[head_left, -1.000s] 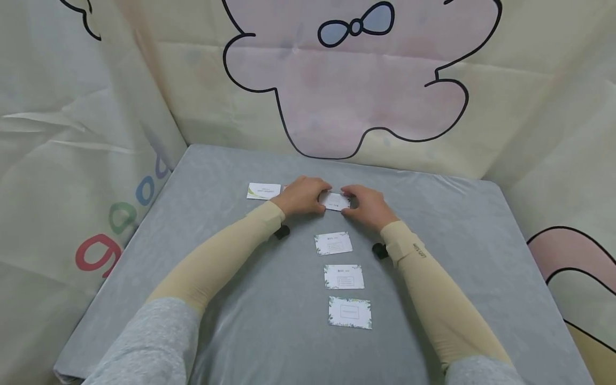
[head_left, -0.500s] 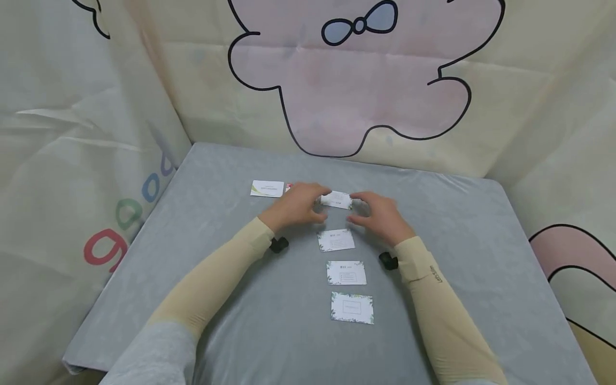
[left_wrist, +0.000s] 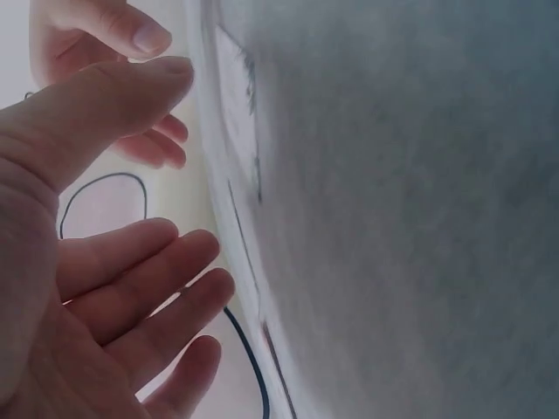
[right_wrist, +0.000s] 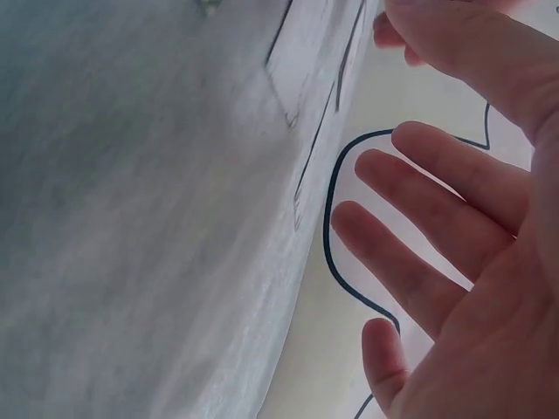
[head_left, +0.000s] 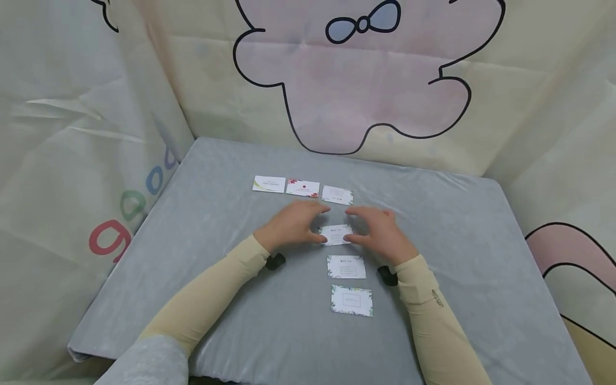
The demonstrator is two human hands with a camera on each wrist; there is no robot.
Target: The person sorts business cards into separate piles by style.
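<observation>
My left hand (head_left: 292,224) and right hand (head_left: 380,233) hover on either side of a white card with a leafy border (head_left: 335,235), thumbs over its edges in the head view. Both wrist views show the fingers spread loosely above the table, holding nothing. Beyond the hands lies a row of cards: one with a green-yellow swoosh (head_left: 269,184), one with red flowers (head_left: 302,188) and a leaf-bordered one (head_left: 338,195). Closer to me, two more leaf-bordered cards lie in a column, a middle card (head_left: 346,267) and a nearest card (head_left: 352,301).
A grey cloth covers the table (head_left: 231,331). Behind it hangs a cream curtain (head_left: 207,80) with a pink cartoon figure, and further cloth walls stand at left and right. A small black wrist camera (head_left: 275,261) sits under the left wrist.
Both hands have let go of the leaf-bordered card at the right end of the back row and drawn back toward me, over the card below it. The red-flowered card is now uncovered.
</observation>
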